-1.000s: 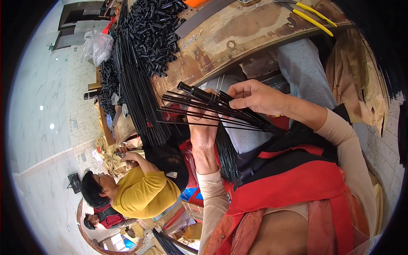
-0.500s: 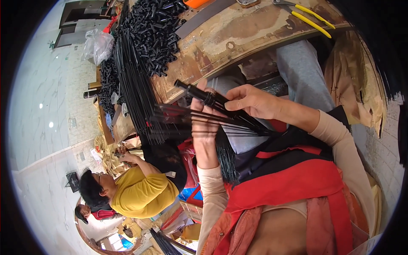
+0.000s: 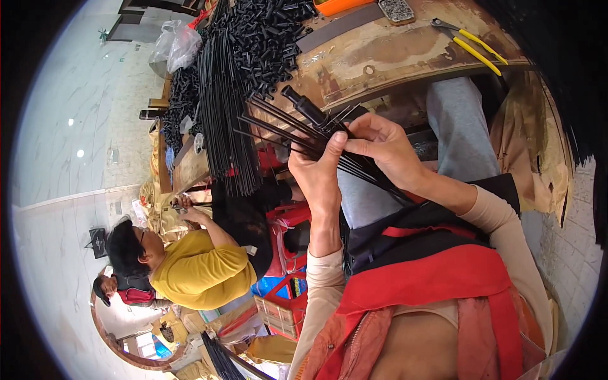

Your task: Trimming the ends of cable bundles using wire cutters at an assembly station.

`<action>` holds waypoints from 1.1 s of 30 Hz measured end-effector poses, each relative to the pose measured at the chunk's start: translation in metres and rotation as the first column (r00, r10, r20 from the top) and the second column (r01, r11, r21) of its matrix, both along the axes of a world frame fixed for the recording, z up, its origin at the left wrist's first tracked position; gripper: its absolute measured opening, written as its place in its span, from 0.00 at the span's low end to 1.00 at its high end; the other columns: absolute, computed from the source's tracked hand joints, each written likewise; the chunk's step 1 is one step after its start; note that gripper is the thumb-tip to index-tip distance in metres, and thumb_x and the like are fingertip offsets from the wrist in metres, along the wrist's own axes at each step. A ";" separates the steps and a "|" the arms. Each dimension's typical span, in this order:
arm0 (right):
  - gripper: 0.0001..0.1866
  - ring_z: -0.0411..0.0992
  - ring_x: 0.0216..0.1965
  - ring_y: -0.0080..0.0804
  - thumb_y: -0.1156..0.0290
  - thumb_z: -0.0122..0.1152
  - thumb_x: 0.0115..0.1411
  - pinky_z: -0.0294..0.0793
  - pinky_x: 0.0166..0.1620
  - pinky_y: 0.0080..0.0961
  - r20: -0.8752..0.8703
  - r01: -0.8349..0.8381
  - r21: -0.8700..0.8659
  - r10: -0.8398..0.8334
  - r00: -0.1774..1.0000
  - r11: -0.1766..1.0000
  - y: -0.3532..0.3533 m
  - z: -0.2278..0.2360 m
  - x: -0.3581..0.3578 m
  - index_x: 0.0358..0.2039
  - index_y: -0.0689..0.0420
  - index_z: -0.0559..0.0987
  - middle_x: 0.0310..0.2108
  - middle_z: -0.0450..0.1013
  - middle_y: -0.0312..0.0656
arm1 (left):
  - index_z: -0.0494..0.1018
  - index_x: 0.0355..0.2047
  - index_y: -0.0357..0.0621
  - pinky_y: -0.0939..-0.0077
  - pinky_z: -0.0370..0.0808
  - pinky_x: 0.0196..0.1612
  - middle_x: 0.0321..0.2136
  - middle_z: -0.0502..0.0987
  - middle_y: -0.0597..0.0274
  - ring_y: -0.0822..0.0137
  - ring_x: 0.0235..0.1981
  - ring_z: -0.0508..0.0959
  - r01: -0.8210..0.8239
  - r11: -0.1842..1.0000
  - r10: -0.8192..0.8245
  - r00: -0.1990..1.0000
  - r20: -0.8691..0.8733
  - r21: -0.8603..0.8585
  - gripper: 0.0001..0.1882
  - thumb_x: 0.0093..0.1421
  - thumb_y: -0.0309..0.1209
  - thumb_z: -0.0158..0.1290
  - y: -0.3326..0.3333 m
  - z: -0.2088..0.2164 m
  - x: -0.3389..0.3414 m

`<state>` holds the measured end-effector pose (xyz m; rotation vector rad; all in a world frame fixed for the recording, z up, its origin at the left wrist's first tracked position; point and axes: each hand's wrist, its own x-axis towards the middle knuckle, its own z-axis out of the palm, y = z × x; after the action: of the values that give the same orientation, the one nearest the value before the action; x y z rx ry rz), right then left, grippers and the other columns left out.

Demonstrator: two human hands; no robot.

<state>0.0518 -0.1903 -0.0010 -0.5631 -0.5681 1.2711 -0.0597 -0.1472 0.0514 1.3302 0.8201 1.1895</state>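
Above my lap I hold a black umbrella frame (image 3: pixel 309 109), its thick tubular end pointing up and left towards the workbench. Thin black ribs spread from around its collar, and others run down towards my apron. My left hand (image 3: pixel 318 177) is closed round the ribs just below the collar, its thumb lying on top. On the other side, my right hand (image 3: pixel 394 155) pinches at the collar with thumb and forefinger. The fingertips hide exactly which small part it grips.
A bundle of long black rods (image 3: pixel 221 120) lies on the wooden bench (image 3: pixel 405 54), beside heaped short black tubular parts (image 3: pixel 269 38). Yellow-handled pliers (image 3: pixel 479 54), a grey strip (image 3: pixel 335 30) and an orange container (image 3: pixel 339 6) are farther along. A person in yellow (image 3: pixel 202 269) works at left.
My left hand has come round from behind the ribs and now grips them with the thumb in front. The blurred ribs have settled. The bench appears shifted right and down.
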 end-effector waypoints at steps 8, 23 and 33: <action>0.08 0.70 0.45 0.18 0.79 0.63 0.57 0.66 0.52 0.19 -0.225 -0.231 0.062 0.239 0.944 0.971 0.004 -0.012 0.011 0.37 0.57 0.76 0.42 0.73 0.30 | 0.75 0.41 0.33 0.79 0.74 0.45 0.35 0.80 0.56 0.72 0.37 0.78 0.044 0.999 -0.044 0.999 0.001 0.025 0.12 0.57 0.21 0.60 -0.009 0.000 -0.001; 0.09 0.71 0.46 0.21 0.82 0.61 0.57 0.67 0.53 0.19 -0.282 -0.217 0.046 0.221 0.934 0.975 0.008 -0.036 0.008 0.36 0.55 0.75 0.40 0.75 0.33 | 0.75 0.39 0.32 0.80 0.74 0.43 0.33 0.81 0.58 0.73 0.35 0.79 -0.046 0.998 0.040 0.991 -0.125 -0.042 0.09 0.57 0.21 0.59 -0.006 -0.009 0.010; 0.10 0.71 0.45 0.20 0.79 0.62 0.57 0.67 0.53 0.19 -0.304 -0.201 0.014 0.196 0.932 0.979 0.008 -0.041 0.006 0.39 0.56 0.76 0.40 0.74 0.32 | 0.76 0.40 0.30 0.77 0.74 0.47 0.37 0.81 0.55 0.69 0.39 0.79 0.079 0.996 -0.083 0.977 -0.197 -0.029 0.09 0.60 0.22 0.57 0.000 -0.012 0.009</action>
<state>0.0576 -0.1820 -0.0421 -0.3183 -0.3612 1.5227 -0.0504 -0.1474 0.0394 1.4674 0.9086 0.9924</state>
